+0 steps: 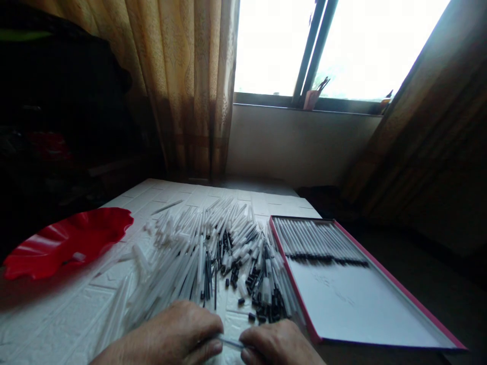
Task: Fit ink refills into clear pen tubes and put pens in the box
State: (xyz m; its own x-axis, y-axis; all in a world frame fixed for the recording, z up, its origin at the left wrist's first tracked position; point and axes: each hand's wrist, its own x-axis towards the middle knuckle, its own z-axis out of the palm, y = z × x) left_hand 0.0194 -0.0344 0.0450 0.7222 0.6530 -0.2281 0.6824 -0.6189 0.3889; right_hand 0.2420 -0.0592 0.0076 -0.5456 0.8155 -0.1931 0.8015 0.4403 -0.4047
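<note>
At the bottom of the head view, my left hand [182,332] and my right hand [279,342] face each other. Both are closed in a pinch on the ends of one slim, pale pen barrel [231,342], which lies level between them. My fingers cover its ends, so any refill or cap there is hidden. Just beyond my hands spreads a pile of clear pen barrels [167,274]. Dark refills [207,268] lie among them, with small black pen plugs [251,318] close to my right hand.
Right of the pile, a shallow red-edged box [294,291] holds a row of assembled pens [319,238] with black ends. A red wavy-rimmed dish [72,238] stands at the left of the white brick-patterned table [49,324]. Curtains [190,76] and a window lie behind.
</note>
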